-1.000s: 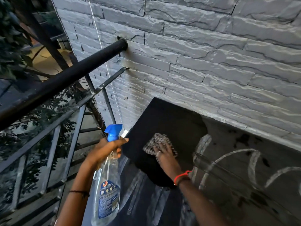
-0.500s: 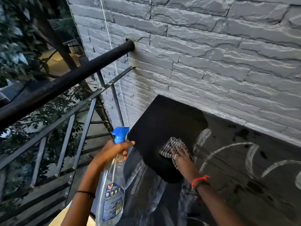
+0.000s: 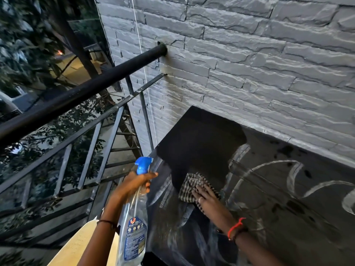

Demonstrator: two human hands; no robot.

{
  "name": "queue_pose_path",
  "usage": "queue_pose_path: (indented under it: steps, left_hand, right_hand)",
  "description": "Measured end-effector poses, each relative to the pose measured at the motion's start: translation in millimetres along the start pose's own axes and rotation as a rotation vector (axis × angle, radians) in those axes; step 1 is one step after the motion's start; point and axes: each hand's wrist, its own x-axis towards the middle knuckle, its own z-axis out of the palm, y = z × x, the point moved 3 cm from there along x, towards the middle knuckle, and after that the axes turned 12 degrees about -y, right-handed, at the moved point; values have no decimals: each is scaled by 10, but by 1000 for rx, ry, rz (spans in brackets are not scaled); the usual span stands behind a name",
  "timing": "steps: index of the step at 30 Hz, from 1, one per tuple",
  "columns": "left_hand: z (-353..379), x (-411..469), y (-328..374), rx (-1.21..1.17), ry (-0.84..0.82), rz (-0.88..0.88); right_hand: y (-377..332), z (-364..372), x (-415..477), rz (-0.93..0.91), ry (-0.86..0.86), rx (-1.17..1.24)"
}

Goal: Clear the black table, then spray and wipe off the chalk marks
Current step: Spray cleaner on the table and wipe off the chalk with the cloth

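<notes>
Left hand (image 3: 134, 184) has its fingers wrapped around the neck of the spray bottle (image 3: 134, 225), held just off the black bench's (image 3: 201, 146) left edge. Right hand (image 3: 206, 198) lies flat, fingers spread, pressing the checkered cloth (image 3: 192, 186) onto it — chalk marks (image 3: 292, 173) sit to the right.

The left hand (image 3: 134, 184) grips a clear spray bottle (image 3: 134, 223) by its neck under the blue trigger beside the black desk (image 3: 201, 143), while the right hand (image 3: 208, 198) lies flat on a striped cloth (image 3: 192, 186) among smeared chalk marks (image 3: 288, 175) below a grey wall (image 3: 249, 64).
</notes>
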Motion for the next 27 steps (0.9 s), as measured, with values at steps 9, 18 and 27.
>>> queue_pose_path:
  steps: [9,18,27]
  left_hand:
    - [17,-188,-155,13,75,-27]
    - [209,-425,-221,-10,130,6]
    - [153,-951,-679,-87,285,-61]
  right_hand:
    - [79,72,54,144,-158,235]
    - [96,-30,34,178,-97,329]
    - [125,-35,35,156,-42,375]
